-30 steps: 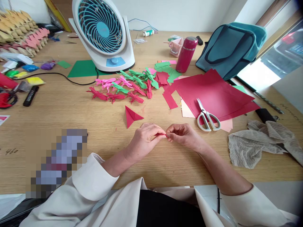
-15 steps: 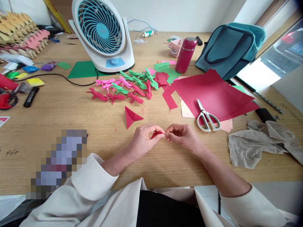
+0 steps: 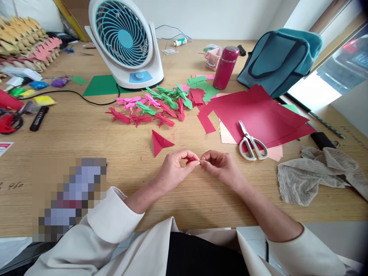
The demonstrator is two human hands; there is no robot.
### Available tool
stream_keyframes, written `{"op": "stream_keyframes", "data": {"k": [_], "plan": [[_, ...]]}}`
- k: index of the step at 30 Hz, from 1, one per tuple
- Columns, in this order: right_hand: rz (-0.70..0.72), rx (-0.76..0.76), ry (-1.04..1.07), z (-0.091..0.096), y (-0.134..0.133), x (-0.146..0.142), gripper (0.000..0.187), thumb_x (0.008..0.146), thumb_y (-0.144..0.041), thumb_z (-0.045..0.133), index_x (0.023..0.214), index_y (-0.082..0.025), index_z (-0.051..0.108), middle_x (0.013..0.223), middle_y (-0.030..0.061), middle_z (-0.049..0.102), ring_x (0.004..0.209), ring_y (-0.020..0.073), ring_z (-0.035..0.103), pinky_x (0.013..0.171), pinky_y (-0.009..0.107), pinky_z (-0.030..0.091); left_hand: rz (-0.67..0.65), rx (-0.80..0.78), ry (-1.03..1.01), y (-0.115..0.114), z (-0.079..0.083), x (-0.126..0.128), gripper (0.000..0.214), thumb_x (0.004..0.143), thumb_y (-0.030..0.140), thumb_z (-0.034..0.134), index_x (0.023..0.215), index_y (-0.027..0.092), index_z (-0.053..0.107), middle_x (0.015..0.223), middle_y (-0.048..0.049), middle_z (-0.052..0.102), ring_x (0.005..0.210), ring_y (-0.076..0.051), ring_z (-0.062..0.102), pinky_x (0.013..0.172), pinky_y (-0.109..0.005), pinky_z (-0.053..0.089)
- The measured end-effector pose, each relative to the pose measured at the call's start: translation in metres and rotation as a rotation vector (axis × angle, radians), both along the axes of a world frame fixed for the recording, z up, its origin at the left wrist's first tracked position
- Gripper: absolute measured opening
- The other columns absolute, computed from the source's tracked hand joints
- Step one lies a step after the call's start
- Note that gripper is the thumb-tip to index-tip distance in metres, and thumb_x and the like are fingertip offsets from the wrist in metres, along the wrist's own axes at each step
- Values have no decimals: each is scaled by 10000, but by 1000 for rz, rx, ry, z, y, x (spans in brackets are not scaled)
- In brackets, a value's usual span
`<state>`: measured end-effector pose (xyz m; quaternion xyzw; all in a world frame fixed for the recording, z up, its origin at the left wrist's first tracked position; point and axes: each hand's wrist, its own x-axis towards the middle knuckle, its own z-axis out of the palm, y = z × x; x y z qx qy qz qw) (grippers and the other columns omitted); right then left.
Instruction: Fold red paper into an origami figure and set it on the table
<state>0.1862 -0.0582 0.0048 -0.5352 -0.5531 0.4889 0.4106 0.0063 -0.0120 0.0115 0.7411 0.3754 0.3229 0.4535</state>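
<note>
Between my hands is a small piece of folded red paper [image 3: 191, 160], mostly covered by fingers. My left hand [image 3: 176, 168] pinches it between thumb and forefinger. Thumb and fingertips of my right hand [image 3: 219, 165] are pinched together at its right end, touching the left fingertips. Just beyond my left hand lies a red paper triangle [image 3: 160, 143] with folded wings. Farther back is a cluster of folded red figures [image 3: 165, 119], with green figures [image 3: 169, 97] and pink figures [image 3: 129, 102] among them.
Scissors [image 3: 249, 143] lie on red paper sheets [image 3: 258, 111] at the right, near a crumpled cloth [image 3: 304, 180]. Behind stand a fan [image 3: 138, 76], a red flask [image 3: 226, 69] and a teal bag [image 3: 281, 61]. A black marker [image 3: 39, 119] lies at the left.
Both hands stay nearly in place, still pinching. The folded red paper has tilted slightly upward between the fingers. Nothing else on the table has moved.
</note>
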Motion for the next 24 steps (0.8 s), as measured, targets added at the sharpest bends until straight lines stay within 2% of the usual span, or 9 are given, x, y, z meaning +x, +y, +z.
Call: {"op": "stream_keyframes", "data": {"k": [4,10,16,24], "plan": [[41,-85,175,0,4,0,292,788,-448,707,783,-168,625,678,-8,572,611,109,477,586,258,373,1,26,-15,0,0,-1,65,842,170,636,784,163,665,747,15,673,717,-110,594,690,-209,460],[84,-162,192,4,6,1,370,776,-527,717,795,-166,638,693,8,598,630,123,520,622,273,418,-13,49,-99,2,-8,-2,65,886,176,624,827,167,650,800,3,664,765,-112,607,735,-226,469],[78,-67,141,1,5,2,350,807,-509,687,755,-172,607,655,-15,550,596,108,440,566,262,342,-49,184,-158,8,-11,-3,23,844,161,711,842,178,697,862,-16,658,824,-124,620,771,-251,480],[60,-28,88,-3,4,1,267,826,-415,666,774,-159,610,668,-23,523,596,100,399,559,265,295,-54,328,-62,5,-1,-3,92,817,97,715,773,173,687,833,-10,649,799,-125,620,747,-256,476]]}}
